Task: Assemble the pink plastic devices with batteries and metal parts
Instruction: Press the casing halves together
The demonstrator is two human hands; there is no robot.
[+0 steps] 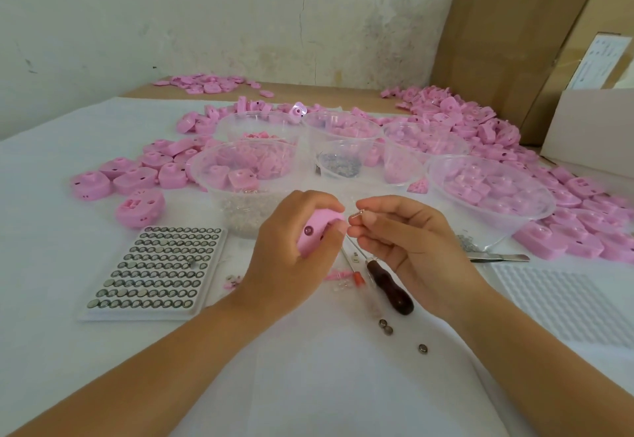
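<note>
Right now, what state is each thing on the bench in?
Left hand: grips a pink device.
Right hand: pinches a small metal part.
Battery tray: lying flat, nearly full.
Wooden-handled tool: lying untouched.
Loose button cells: lying on the table.
Tweezers: lying untouched.

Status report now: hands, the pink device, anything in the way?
Left hand grips pink device. Right hand pinches small metal part, close beside the device, not yet in. Nothing between them.
</note>
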